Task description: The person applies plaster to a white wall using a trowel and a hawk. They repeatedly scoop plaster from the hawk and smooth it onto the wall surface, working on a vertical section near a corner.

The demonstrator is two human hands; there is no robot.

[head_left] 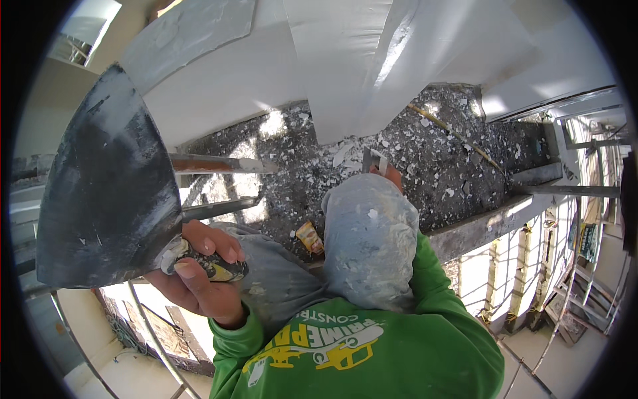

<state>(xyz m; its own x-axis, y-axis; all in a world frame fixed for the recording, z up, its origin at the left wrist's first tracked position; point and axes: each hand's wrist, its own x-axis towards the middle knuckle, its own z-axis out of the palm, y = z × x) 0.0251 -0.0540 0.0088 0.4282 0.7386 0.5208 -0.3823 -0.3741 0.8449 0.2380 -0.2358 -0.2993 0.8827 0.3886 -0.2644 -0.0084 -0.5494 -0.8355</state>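
My left hand (203,279) is closed round the worn, paint-spattered handle of a wide putty knife (109,193). Its broad dark blade, smeared with white, is raised at the left, close to view. Beyond my bent knee (370,243), my right hand (392,176) shows only in part. It grips a smaller scraper (374,160) with a pale, flat blade, low down by the foot of the white wall corner (345,86). The knee hides most of that hand and the tool's handle.
White flakes and chips litter the dark floor (438,166). A thin yellowish stick (458,138) lies across it at the right. A crumpled yellow packet (309,238) is beside my knee. Metal bars (219,164) stand at the left; a raised ledge (478,229) borders the right side.
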